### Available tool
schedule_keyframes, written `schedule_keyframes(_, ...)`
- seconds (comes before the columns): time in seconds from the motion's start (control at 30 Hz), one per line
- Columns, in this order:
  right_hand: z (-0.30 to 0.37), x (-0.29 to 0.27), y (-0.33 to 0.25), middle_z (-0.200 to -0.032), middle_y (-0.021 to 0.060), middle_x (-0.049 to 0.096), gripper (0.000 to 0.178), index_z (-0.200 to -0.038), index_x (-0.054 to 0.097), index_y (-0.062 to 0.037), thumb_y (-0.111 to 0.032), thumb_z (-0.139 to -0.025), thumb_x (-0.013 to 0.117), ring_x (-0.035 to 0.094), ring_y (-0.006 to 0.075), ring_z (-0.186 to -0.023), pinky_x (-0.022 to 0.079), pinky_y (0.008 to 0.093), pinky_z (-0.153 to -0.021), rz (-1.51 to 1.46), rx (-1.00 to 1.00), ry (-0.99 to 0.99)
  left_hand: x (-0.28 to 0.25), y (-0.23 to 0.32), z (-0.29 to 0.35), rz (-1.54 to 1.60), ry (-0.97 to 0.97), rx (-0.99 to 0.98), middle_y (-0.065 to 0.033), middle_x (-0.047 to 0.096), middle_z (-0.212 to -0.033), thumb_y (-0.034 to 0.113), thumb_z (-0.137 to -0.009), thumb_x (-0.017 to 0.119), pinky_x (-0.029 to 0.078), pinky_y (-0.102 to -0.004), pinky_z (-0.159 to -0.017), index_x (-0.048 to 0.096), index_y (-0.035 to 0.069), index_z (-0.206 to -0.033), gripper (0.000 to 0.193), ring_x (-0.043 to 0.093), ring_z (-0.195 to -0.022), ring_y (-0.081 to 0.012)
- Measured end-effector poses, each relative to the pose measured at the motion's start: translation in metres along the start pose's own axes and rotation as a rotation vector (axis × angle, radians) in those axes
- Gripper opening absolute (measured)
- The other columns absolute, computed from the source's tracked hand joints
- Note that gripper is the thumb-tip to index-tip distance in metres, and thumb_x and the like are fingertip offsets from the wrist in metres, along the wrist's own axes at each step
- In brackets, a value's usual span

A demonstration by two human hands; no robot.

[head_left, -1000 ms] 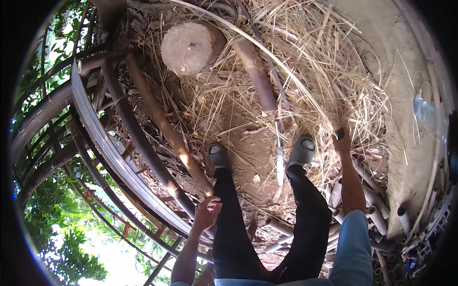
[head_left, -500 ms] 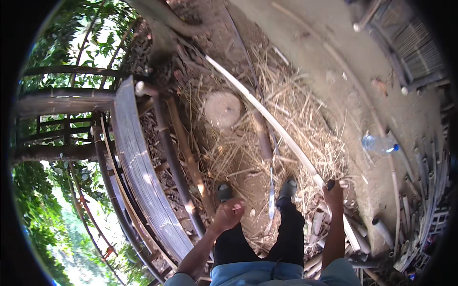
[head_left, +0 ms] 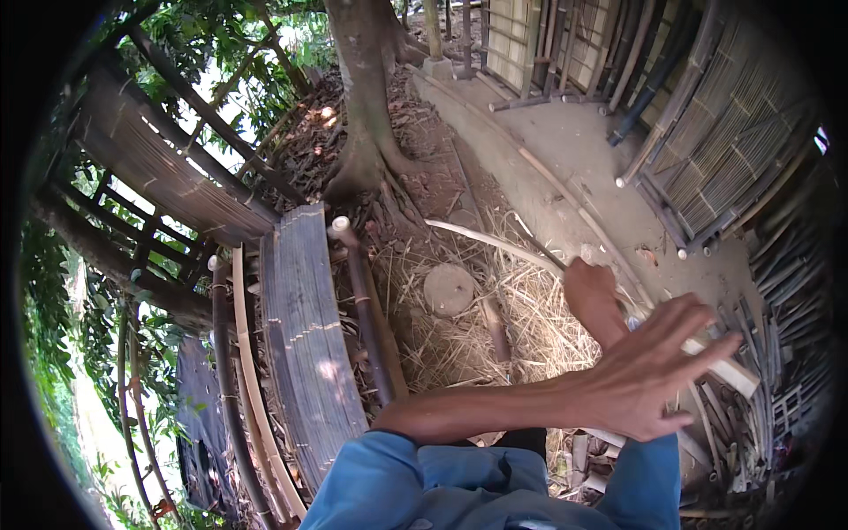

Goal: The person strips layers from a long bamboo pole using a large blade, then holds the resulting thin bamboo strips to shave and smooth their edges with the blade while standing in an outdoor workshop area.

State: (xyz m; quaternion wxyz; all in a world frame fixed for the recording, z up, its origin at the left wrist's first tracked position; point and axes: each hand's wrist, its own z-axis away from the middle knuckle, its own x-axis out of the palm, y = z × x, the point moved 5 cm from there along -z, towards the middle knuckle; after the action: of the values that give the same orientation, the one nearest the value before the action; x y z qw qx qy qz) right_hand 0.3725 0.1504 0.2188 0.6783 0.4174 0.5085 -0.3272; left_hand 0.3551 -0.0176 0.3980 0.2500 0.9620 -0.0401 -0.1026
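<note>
Strip (head_left: 499, 240) runs far-left to near-right; on feed I see L hand (head_left: 649, 371) splayed by its near end, R hand (head_left: 590, 293) gripping thin dark tool (head_left: 541, 243) farther along

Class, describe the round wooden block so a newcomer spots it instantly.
Find the thick grey-brown tree trunk. Below it lies dry, yellowish straw, with the pale, round wooden block toward its left side. The block's broad circular face sets it apart from the long brown log nearby.

Head-worn fisheye view, looking down and forward, left hand (head_left: 632, 393) close, tree (head_left: 360, 88) beyond
</note>
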Motion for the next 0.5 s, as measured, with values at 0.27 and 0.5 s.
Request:
schedule_keyframes(0.27,0.001,-0.129,-0.178,-0.108,0.0159,0.075,0.024,-0.109,0.077,-0.0061,-0.014,-0.087,0.069,0.073,0.0322,-0.101,0.058,0.0533,-0.079,0.335,-0.128,-0.111,-0.055,0.055,-0.015,-0.368,0.228,0.259,-0.0232,0.049,-0.121,0.008,-0.069,0.079,0.059,-0.0460,-0.074,0.046,0.016,-0.149,0.087,0.061,-0.096,-0.0348)
schedule_keyframes(0.5,0.066,-0.085,-0.271,-0.107,0.0247,0.071,0.034,-0.121,0.059,0.0066,-0.013,-0.093,0.057,0.067,0.0479,-0.104,0.046,0.0659,-0.095,0.125,-0.498,0.837,-0.146,0.070,-0.027,-0.609,0.404,0.559,-0.0151,0.054,-0.111,0.010,-0.074,0.075,0.051,-0.0369,-0.069,0.067,0.002,-0.125,0.053,0.057,-0.091,-0.0258)
